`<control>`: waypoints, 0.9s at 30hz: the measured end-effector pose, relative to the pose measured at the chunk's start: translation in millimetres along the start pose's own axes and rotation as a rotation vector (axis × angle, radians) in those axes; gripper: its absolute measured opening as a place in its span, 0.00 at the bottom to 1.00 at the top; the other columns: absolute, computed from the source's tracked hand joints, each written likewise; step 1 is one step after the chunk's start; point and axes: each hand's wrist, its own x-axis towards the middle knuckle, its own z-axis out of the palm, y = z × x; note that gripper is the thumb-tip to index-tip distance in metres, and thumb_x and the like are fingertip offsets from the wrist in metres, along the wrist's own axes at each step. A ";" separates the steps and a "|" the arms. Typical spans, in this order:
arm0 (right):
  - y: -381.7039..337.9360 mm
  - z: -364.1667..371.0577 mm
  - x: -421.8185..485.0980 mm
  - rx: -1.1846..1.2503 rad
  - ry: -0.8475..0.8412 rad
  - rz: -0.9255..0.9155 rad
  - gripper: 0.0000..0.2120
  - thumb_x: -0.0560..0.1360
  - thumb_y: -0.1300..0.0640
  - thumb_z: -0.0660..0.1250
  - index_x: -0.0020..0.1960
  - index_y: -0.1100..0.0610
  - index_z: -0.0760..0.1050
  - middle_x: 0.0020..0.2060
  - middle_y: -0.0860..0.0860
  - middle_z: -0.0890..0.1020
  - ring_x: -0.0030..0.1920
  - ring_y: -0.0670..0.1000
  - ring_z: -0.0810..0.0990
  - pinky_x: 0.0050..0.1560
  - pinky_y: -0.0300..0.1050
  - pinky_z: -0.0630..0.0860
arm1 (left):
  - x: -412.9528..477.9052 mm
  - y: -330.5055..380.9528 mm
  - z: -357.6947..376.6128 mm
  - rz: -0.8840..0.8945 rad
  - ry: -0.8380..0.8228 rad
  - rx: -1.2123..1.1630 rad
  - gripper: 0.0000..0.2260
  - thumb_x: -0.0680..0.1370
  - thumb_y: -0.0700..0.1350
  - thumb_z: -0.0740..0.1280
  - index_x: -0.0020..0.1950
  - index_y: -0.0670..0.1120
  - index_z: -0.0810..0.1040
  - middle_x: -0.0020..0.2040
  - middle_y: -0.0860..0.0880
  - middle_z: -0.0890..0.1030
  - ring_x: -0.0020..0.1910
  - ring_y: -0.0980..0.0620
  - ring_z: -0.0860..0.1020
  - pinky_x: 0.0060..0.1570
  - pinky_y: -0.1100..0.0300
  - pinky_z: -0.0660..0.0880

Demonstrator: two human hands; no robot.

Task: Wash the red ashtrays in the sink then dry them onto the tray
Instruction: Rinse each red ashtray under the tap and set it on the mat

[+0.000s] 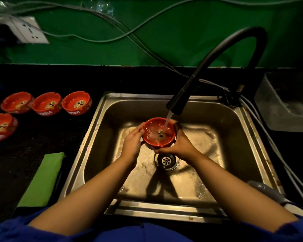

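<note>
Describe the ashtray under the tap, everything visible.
The held ashtray is a round red bowl with a notched rim, glossy, ceramic-looking. It sits upright over the sink, above the drain. The water stream lands inside and pools. The left hand cups its left side, the right hand its right.

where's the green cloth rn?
In the head view, the folded green cloth lies on the dark counter left of the steel sink, nearer the person than the four red ashtrays on that counter.
</note>
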 end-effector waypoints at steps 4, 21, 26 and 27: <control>4.7 -13.1 -5.7 -0.034 -0.012 0.016 0.46 0.57 0.61 0.82 0.67 0.48 0.61 0.60 0.42 0.70 0.59 0.40 0.70 0.50 0.19 0.66 | -3.6 -12.4 5.0 -0.065 -0.090 0.044 0.16 0.81 0.42 0.55 0.68 0.48 0.72 0.65 0.48 0.75 0.65 0.50 0.72 0.66 0.47 0.67; -1.8 -9.7 8.8 -0.065 0.039 -0.053 0.46 0.55 0.61 0.83 0.65 0.49 0.60 0.58 0.40 0.68 0.57 0.35 0.69 0.51 0.20 0.65 | 4.6 -2.7 7.4 -0.005 -0.075 0.073 0.15 0.81 0.53 0.54 0.64 0.53 0.74 0.61 0.52 0.77 0.64 0.52 0.72 0.67 0.47 0.66; 4.9 1.5 3.7 0.212 -0.037 0.168 0.39 0.58 0.59 0.82 0.63 0.53 0.66 0.57 0.46 0.76 0.57 0.46 0.77 0.56 0.35 0.74 | -5.3 -7.6 -2.8 0.027 -0.085 0.071 0.12 0.82 0.48 0.53 0.59 0.58 0.73 0.60 0.56 0.75 0.66 0.52 0.69 0.68 0.50 0.64; 7.4 2.5 2.9 0.288 -0.090 0.211 0.34 0.60 0.58 0.81 0.62 0.53 0.69 0.55 0.49 0.79 0.56 0.49 0.79 0.57 0.40 0.76 | -8.2 -11.4 -5.7 0.024 -0.100 0.075 0.12 0.82 0.48 0.53 0.59 0.58 0.73 0.59 0.56 0.74 0.66 0.51 0.69 0.68 0.50 0.63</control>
